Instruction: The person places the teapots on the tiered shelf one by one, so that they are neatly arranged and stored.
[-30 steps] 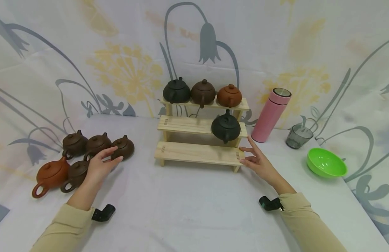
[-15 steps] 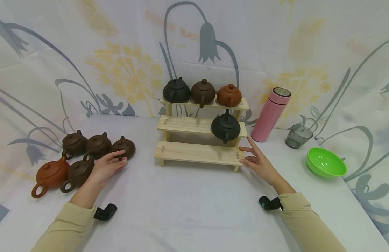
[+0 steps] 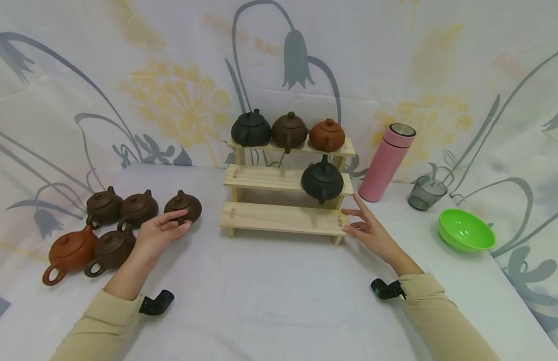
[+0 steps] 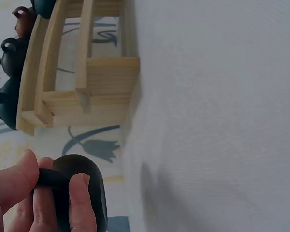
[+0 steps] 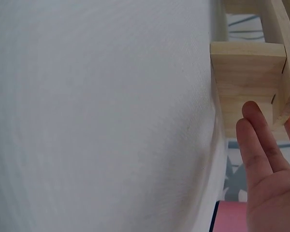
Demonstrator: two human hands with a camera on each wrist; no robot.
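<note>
My left hand point(image 3: 158, 235) grips a small dark brown teapot point(image 3: 184, 201) by its handle side, left of the wooden stand. In the left wrist view thumb and fingers close on the teapot's handle point(image 4: 53, 179); part of its body lies behind them. My right hand point(image 3: 375, 234) rests with extended fingers at the right end of the three-step wooden shelf stand point(image 3: 274, 216). A black teapot point(image 3: 322, 180) sits at the right of the middle shelf. On the top shelf stand a black teapot point(image 3: 251, 130), a brown teapot point(image 3: 289, 133) and a reddish teapot point(image 3: 326, 136).
At the left stand more teapots: dark brown ones point(image 3: 104, 206) point(image 3: 139, 208) point(image 3: 115, 248) and a reddish-orange one point(image 3: 72, 249). Right of the stand are a pink thermos point(image 3: 383, 165), a grey clear cup point(image 3: 426, 194) and a green bowl point(image 3: 466, 231).
My left hand has closed on the rightmost dark brown teapot of the left group and shifted it right, away from its neighbours. My right hand stays at the stand's end.
</note>
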